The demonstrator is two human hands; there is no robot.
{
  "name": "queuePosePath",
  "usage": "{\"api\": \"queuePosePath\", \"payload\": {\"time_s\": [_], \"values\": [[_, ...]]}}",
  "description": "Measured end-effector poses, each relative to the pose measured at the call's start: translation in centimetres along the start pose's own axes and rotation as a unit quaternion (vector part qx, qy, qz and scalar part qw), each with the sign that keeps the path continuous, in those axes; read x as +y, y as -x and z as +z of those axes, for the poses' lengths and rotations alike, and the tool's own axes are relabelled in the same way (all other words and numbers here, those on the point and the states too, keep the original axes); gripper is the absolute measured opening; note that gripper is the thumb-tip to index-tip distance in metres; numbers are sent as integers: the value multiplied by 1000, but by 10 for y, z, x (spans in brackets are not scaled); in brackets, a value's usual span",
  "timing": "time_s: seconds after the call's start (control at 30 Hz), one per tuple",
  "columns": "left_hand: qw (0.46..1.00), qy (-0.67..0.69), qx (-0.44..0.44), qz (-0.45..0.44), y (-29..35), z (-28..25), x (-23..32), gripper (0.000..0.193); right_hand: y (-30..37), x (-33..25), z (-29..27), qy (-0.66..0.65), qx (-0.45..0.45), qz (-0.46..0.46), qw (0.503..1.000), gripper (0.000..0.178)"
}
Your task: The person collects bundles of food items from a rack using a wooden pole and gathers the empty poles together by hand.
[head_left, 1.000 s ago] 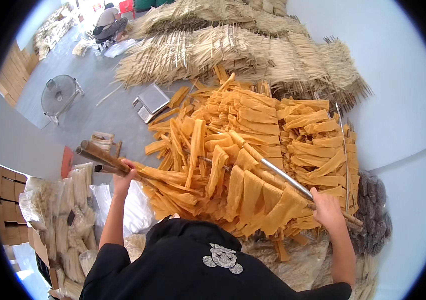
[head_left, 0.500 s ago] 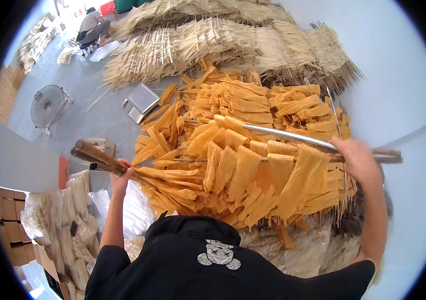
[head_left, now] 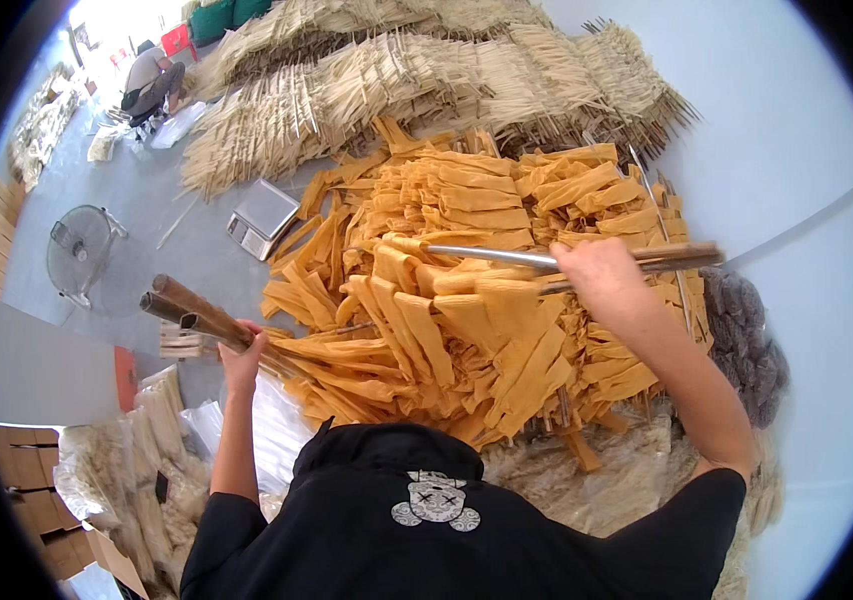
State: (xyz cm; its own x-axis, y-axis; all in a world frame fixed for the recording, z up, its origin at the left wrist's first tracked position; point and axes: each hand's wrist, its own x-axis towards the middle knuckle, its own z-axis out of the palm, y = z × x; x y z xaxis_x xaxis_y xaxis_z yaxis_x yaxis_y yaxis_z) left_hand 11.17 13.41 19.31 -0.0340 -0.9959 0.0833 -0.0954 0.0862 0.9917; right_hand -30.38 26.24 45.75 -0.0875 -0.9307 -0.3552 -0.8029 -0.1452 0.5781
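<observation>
My left hand (head_left: 242,360) is closed around a bundle of brown poles (head_left: 191,305) at the left edge of a large heap of yellow-orange fabric-like strips (head_left: 456,190). Strips trail from the bundle's right end. Over the heap's right half, my right hand (head_left: 601,283) grips a silvery metal rod (head_left: 486,254) together with brown poles (head_left: 681,256), whose ends stick out to the right. Long folded strips (head_left: 506,310) hang over these poles, bunched to the left of my right hand. Cloth partly hides how the poles lie beneath.
Pale strips on rods (head_left: 366,85) lie in rows beyond the heap. On the floor at left are a scale (head_left: 264,215) and a round fan (head_left: 84,250). A person (head_left: 151,80) crouches far left. Plastic-wrapped pale bundles (head_left: 131,455) lie near left; dark bundles (head_left: 741,340) at right.
My right hand has moved left with the rod and poles, and the draped strips are now bunched closer together. My left hand keeps its grip, almost in place. The view has shifted slightly.
</observation>
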Motion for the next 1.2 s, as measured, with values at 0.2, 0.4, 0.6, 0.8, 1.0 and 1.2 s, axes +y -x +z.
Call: {"api": "queuePosePath", "payload": {"time_s": [0.2, 0.4, 0.6, 0.8, 1.0, 1.2], "values": [[1000, -5, -11, -15, 16, 3, 12, 11, -51, -88, 26, 41, 0, -10, 999, 18], [997, 3, -80, -21, 24, 14, 18, 12, -73, -157, 10, 88, 17, 11, 996, 27], [984, -25, -171, 51, 47, 54, 14, 14, -80, -187, -11, 135, 34, 17, 990, 22], [993, 60, -83, 63, 21, 54, 76, 17, -52, -149, -36, 97, 16, -8, 995, 12], [982, 13, -179, 51, -10, 57, 132, 26, -26, -114, -98, 111, 55, -60, 990, 3], [970, 64, -224, 64, -14, 112, 91, 28, -76, -154, -63, 326, 153, -118, 925, 12]]}}
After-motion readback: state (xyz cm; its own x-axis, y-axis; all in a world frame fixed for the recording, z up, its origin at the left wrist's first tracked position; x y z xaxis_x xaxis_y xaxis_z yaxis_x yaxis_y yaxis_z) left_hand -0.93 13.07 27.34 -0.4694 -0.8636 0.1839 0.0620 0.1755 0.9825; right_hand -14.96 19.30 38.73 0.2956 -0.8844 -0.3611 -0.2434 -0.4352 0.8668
